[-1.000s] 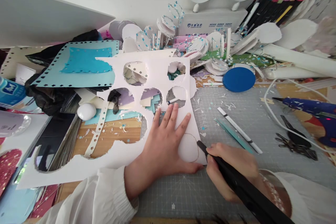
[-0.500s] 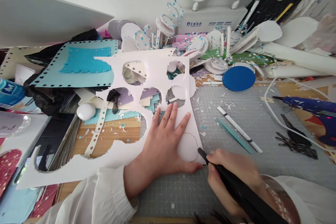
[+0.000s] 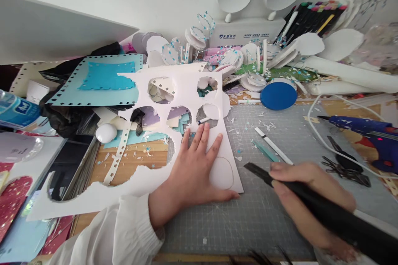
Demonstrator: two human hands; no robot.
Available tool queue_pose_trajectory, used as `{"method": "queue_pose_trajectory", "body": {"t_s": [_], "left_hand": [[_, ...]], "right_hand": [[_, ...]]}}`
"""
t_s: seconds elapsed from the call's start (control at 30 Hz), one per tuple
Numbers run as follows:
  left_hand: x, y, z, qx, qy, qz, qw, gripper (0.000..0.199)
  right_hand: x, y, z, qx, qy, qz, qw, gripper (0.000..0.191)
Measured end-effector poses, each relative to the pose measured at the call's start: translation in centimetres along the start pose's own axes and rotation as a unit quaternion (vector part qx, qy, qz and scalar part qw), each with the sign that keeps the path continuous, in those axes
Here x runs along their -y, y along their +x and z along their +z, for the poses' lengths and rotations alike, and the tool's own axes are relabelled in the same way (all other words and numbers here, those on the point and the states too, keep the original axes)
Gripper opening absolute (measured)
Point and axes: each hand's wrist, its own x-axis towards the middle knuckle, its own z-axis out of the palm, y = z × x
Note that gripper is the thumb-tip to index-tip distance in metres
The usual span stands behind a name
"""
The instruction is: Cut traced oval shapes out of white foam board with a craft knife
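My left hand (image 3: 194,165) lies flat, fingers spread, on a white foam board (image 3: 185,85) with several rounded holes and ragged cut edges. Beside its thumb, a thin oval outline (image 3: 222,174) shows near the board's lower right corner. My right hand (image 3: 306,203) is closed around a black utility knife (image 3: 329,215). Its flat dark blade points left above the cutting mat (image 3: 192,232), just right of the board and apart from it. A white pen (image 3: 273,146) and a teal strip (image 3: 265,151) lie on the mat beyond the knife.
A blue disc (image 3: 278,95) sits behind the mat. On the right are a blue glue gun (image 3: 363,128) with a white cord and black scissors (image 3: 345,159). White discs and markers (image 3: 320,20) crowd the back. A bottle (image 3: 18,109) and papers fill the left side.
My right hand has lifted the knife off the board's edge and moved it right, away from the outline. My left hand stays flat on the board. The view has shifted slightly.
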Motion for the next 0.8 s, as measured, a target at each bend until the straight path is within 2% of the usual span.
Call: {"method": "queue_pose_trajectory", "body": {"t_s": [0.07, 0.17, 0.23, 0.33, 0.43, 0.5, 0.57, 0.67, 0.8], "left_hand": [[0.2, -0.1, -0.5, 0.004, -0.004, 0.004, 1.000, 0.102], [1.0, -0.3, -1.4, 0.011, 0.007, 0.024, 1.000, 0.061], [1.5, -0.4, -1.6, 0.006, 0.025, 0.047, 0.999, 0.049], [2.2, -0.5, -1.4, -0.003, 0.047, 0.068, 0.997, 0.046], [2.5, -0.4, -1.1, -0.004, 0.046, 0.067, 0.997, 0.046], [2.6, -0.4, -0.9, -0.004, 0.042, 0.065, 0.997, 0.046], [2.6, -0.3, -0.9, -0.003, 0.041, 0.062, 0.997, 0.046], [2.6, -0.3, -0.9, -0.001, 0.044, 0.060, 0.997, 0.046], [2.7, -0.3, -0.8, -0.006, 0.045, 0.064, 0.997, 0.046]], "right_hand": [[-1.1, 0.4, -0.2, 0.011, 0.048, 0.042, 0.998, 0.011], [-2.3, 0.6, 0.2, 0.101, 0.202, 0.102, 0.969, 0.005], [-2.4, 0.8, 0.5, 0.155, 0.231, 0.094, 0.956, 0.005], [-1.7, 1.0, 0.8, 0.218, 0.233, 0.042, 0.947, 0.011], [-1.3, 1.0, 1.2, 0.291, 0.285, 0.014, 0.913, 0.012], [-1.1, 1.0, 1.5, 0.321, 0.293, 0.005, 0.901, 0.011], [-0.9, 1.0, 1.9, 0.325, 0.277, 0.000, 0.904, 0.007], [-0.3, 1.0, 2.2, 0.307, 0.242, -0.011, 0.920, 0.018], [0.3, 0.7, 2.1, 0.288, 0.187, -0.022, 0.939, 0.017]]}}
